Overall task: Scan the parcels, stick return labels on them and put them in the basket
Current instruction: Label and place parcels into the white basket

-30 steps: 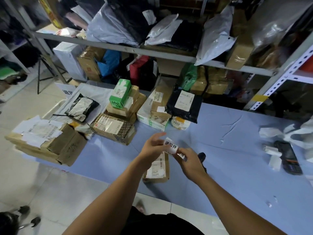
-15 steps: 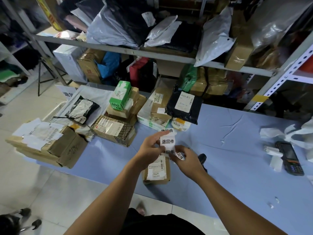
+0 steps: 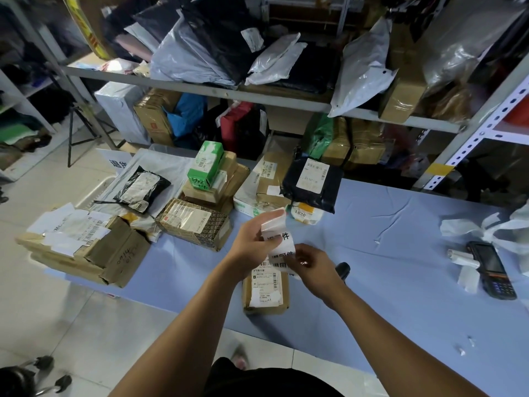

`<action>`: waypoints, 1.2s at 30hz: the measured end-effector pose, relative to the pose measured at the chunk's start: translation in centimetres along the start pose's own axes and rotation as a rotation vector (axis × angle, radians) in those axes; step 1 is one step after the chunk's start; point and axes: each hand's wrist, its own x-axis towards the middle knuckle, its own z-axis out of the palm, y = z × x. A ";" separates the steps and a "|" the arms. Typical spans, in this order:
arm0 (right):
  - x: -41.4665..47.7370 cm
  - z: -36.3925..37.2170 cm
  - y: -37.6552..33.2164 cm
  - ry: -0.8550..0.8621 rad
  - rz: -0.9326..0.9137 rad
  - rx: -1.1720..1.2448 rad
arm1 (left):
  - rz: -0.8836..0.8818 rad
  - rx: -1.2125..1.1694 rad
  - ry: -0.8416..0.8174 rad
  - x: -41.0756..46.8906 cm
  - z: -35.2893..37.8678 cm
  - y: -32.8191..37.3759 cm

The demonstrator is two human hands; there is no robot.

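Note:
A white strip of return labels with black printed characters hangs between both hands above the blue table. My left hand pinches its upper end, which curls over white. My right hand pinches the lower end. Under them lies a small brown parcel with a white shipping label, near the table's front edge. A black handheld scanner lies at the far right. A dark object shows just behind my right hand.
Several parcels crowd the table's back left: a green box, a black bag, a patterned brown box, flat cartons over the left edge. White backing scraps lie by the scanner. Metal shelves full of bags stand behind.
My left hand has lifted and pulled the label strip upward, stretching it out longer between the hands. The right hand has stayed low, near the small parcel.

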 end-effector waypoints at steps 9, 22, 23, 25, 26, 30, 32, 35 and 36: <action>0.3 0.7 -0.9 0.063 0.077 0.213 | 0.034 0.441 0.142 -0.3 0.3 -1.4; 0.2 0.1 -1.1 0.174 0.109 0.371 | 0.352 0.919 0.014 -0.5 0.6 -2.2; 0.2 -0.1 -1.1 0.162 0.107 0.368 | 0.358 0.929 0.015 -0.5 0.7 -2.0; 0.2 -0.3 -1.0 0.143 0.099 0.352 | 0.357 0.913 0.022 -0.5 0.9 -1.8; 0.1 -0.4 -1.0 0.137 0.092 0.342 | 0.343 0.890 0.018 -0.5 1.0 -1.8; 0.2 -0.6 -0.8 0.127 0.055 0.269 | 0.230 0.694 0.017 -0.7 1.4 -1.6; 0.3 -0.6 -0.9 0.129 0.045 0.229 | 0.132 0.531 0.067 -0.8 1.5 -1.7; 0.2 -0.6 -0.8 0.112 0.038 0.167 | 0.067 0.484 0.095 -0.9 1.3 -2.0; 0.2 -0.5 -0.8 0.099 0.031 0.152 | 0.060 0.486 0.086 -0.9 1.3 -2.0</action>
